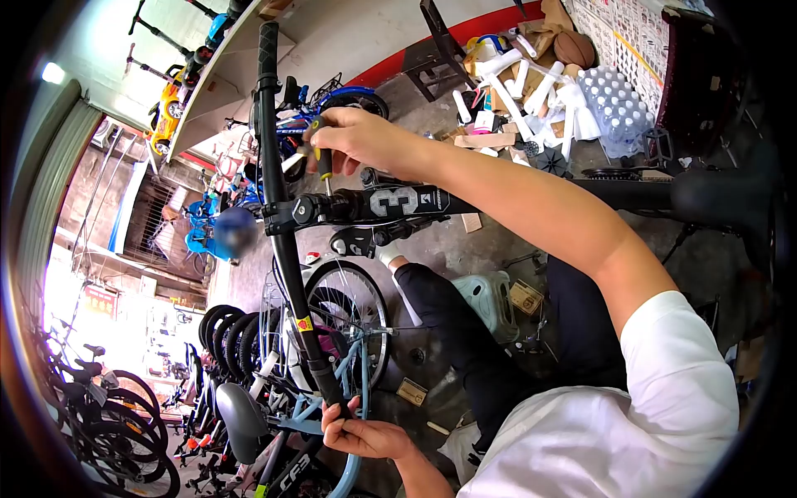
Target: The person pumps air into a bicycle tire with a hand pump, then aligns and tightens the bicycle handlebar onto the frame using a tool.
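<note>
My right hand (353, 141) is closed around a screwdriver (323, 166) with a dark and yellow handle. Its shaft points down at the black bicycle stem (314, 209), where the stem meets the frame tube; whether the tip touches a screw is too small to tell. My left hand (365, 432) grips the end of the black handlebar (287, 266), with fingers wrapped around the rubber grip (332, 390). The bike's frame tube (407, 202) carries a large grey "3". A small yellow and red sticker marks the handlebar.
A light blue bicycle (363, 373) and several other bikes stand beside the handlebar. A pale green plastic stool (486, 300) is near my legs. Wrapped bottles (616, 112), a basketball (574, 50) and loose white parts lie by the wall, near a dark chair (432, 62).
</note>
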